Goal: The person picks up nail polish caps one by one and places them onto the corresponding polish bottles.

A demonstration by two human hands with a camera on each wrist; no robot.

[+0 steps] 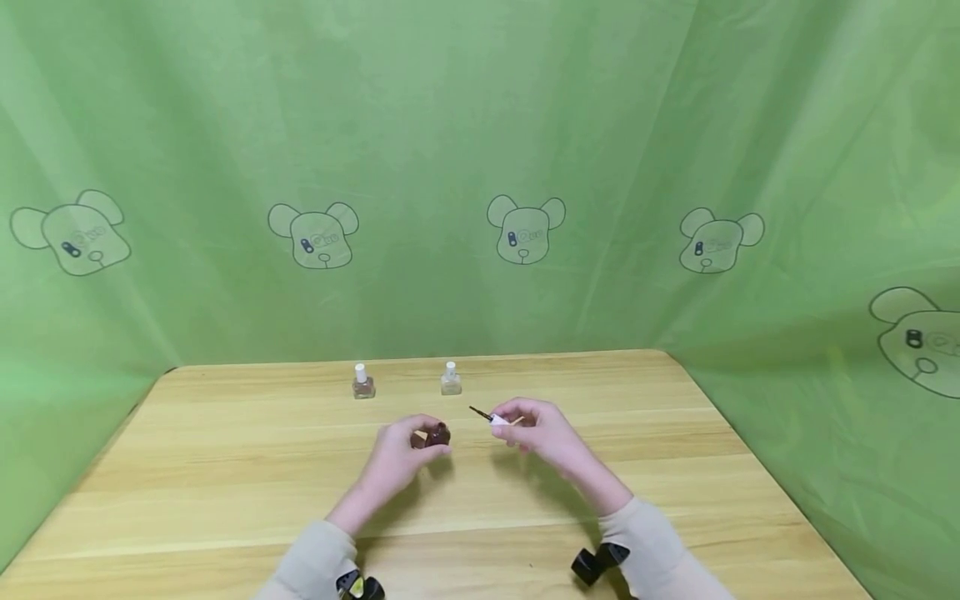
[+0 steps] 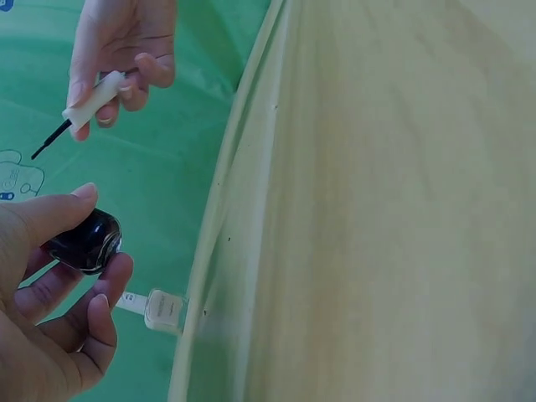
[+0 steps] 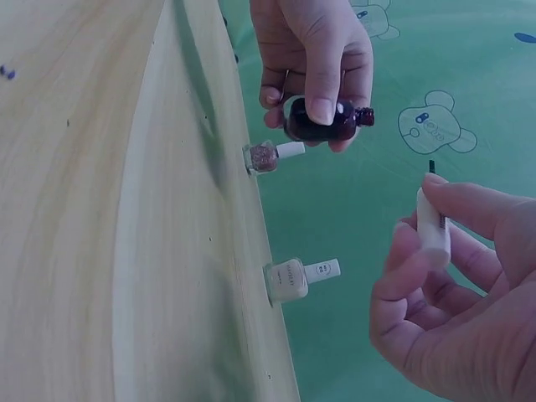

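My left hand point(image 1: 401, 450) grips a small dark red nail polish bottle point(image 3: 322, 121) above the table, its threaded neck uncapped. To its right, my right hand point(image 1: 540, 429) pinches the white cap point(image 3: 433, 230) by its sides. From that cap a thin dark brush point(image 2: 52, 139) sticks out toward the left, apart from the bottle. In the left wrist view the dark bottle point(image 2: 86, 243) sits between thumb and fingers. Farther back stand two capped bottles: a mauve nail polish point(image 1: 363, 385) at the left and a pale nail polish point(image 1: 451, 381) nearer the middle.
The wooden table point(image 1: 225, 492) has its back edge just behind the two standing bottles. A green curtain point(image 1: 480, 125) printed with bear faces hangs behind and along both sides. Black straps with devices point(image 1: 600, 562) sit on both wrists over light sleeves.
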